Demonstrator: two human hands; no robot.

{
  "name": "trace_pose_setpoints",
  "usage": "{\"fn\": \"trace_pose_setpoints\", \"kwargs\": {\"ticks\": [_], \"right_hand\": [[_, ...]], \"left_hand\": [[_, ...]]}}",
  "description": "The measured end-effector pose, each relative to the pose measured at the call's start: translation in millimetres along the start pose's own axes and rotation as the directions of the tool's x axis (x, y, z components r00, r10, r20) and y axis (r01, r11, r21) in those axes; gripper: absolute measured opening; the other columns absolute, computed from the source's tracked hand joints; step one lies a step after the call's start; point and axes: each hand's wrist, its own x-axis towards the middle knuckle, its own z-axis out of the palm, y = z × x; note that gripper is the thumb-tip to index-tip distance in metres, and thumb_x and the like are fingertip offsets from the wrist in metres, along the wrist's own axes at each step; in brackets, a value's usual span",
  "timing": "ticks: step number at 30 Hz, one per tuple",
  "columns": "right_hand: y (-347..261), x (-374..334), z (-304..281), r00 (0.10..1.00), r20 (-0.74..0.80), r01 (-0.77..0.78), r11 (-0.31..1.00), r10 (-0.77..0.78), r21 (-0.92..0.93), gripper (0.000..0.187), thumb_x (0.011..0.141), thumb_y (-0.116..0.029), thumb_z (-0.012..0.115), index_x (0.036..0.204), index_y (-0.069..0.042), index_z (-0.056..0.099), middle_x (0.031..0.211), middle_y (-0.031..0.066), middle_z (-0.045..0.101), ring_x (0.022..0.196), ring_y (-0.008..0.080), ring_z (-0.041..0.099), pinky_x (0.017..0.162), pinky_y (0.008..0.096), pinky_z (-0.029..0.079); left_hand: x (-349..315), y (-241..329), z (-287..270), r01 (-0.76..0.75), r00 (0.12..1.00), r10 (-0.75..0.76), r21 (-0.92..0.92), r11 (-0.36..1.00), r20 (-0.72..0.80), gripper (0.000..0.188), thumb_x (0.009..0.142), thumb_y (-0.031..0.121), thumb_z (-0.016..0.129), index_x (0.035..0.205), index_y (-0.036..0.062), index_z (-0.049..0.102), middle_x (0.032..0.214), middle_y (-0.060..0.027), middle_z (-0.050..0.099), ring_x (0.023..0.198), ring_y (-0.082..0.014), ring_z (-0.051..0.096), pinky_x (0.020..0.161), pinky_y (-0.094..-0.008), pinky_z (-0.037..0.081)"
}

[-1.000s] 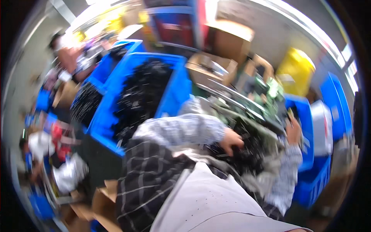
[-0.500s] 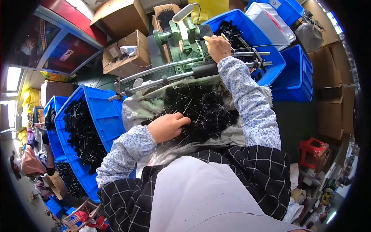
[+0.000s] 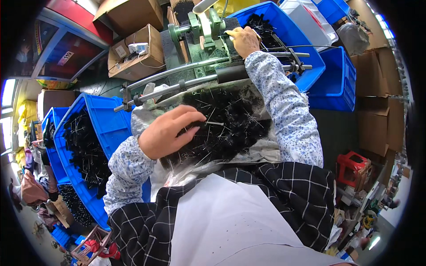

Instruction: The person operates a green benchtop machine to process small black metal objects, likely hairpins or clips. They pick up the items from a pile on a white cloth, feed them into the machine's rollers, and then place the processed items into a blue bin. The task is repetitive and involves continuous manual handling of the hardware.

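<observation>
My left hand [image 3: 166, 133] is over a heap of small black brushes with thin wire stems [image 3: 230, 133]. Its fingers and thumb curl round what looks like one brush, its pale stem [image 3: 215, 123] jutting out to the right. The heap lies on a grey-white cloth [image 3: 262, 154] in front of me. My right hand [image 3: 246, 42] is up at the green machine [image 3: 206, 33], fingers bent together, a yellow cover on one fingertip. What it grips there is hidden. Metal rods with a black sleeve [image 3: 230, 74] run across between machine and heap.
Blue bins of black brushes stand at left [image 3: 106, 117] and behind my right hand [image 3: 306, 44]. An empty-looking blue bin [image 3: 333, 80] is at right. Cardboard boxes [image 3: 137, 51] sit left of the machine. A red stool [image 3: 353, 170] stands at lower right.
My left hand has lifted from the heap and shifted left, with a stem now showing at its fingertips. My right hand stays at the machine, slightly turned. The whole view has shifted a little.
</observation>
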Motion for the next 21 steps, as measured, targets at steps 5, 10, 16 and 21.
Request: {"fn": "trace_pose_setpoints", "kwargs": {"ticks": [5, 10, 16, 21], "right_hand": [[1, -14, -22, 0.996, -0.015, -0.091, 0.987, 0.09, -0.13, 0.039, 0.079, -0.034, 0.061, 0.111, -0.013, 0.058, 0.104, 0.0047, 0.058, 0.097, 0.0227, 0.052, 0.081, 0.0385, 0.04], [-1, -21, -17, 0.991, -0.017, -0.133, 0.991, 0.133, 0.001, 0.033, 0.076, -0.025, 0.06, 0.105, -0.01, 0.061, 0.101, 0.0093, 0.063, 0.099, 0.0275, 0.055, 0.081, 0.0428, 0.041], [-46, -11, -6, 0.995, -0.049, -0.087, 0.996, 0.088, 0.019, 0.028, 0.075, -0.022, 0.056, 0.099, -0.008, 0.063, 0.088, 0.0094, 0.064, 0.09, 0.0266, 0.059, 0.074, 0.0415, 0.043], [-76, -6, -1, 0.995, -0.083, -0.053, 0.998, 0.05, -0.037, 0.025, 0.077, -0.023, 0.054, 0.095, -0.009, 0.064, 0.083, 0.01, 0.064, 0.088, 0.0271, 0.059, 0.073, 0.0423, 0.042]], "left_hand": [[0, -7, -3, 0.018, 0.997, -0.021, -0.048, 0.999, -0.077, 0.034, 0.079, 0.002, 0.062, 0.112, 0.0058, 0.055, 0.109, -0.0135, 0.056, 0.1, -0.0276, 0.057, 0.085, -0.0341, 0.046], [3, -11, 0, 0.083, 0.991, -0.093, -0.114, 0.99, -0.092, 0.029, 0.079, 0.003, 0.062, 0.108, 0.0042, 0.053, 0.11, -0.0136, 0.056, 0.102, -0.027, 0.056, 0.087, -0.0333, 0.045], [13, -13, 4, 0.009, 0.995, -0.02, -0.115, 0.993, -0.094, 0.025, 0.079, 0.004, 0.062, 0.102, 0.0037, 0.053, 0.111, -0.0131, 0.055, 0.102, -0.0273, 0.055, 0.087, -0.0333, 0.044], [20, -8, 4, -0.035, 0.994, 0.031, -0.034, 0.999, -0.105, 0.025, 0.078, 0.003, 0.062, 0.103, 0.0047, 0.056, 0.11, -0.0125, 0.053, 0.102, -0.0276, 0.054, 0.087, -0.0344, 0.044]]}}
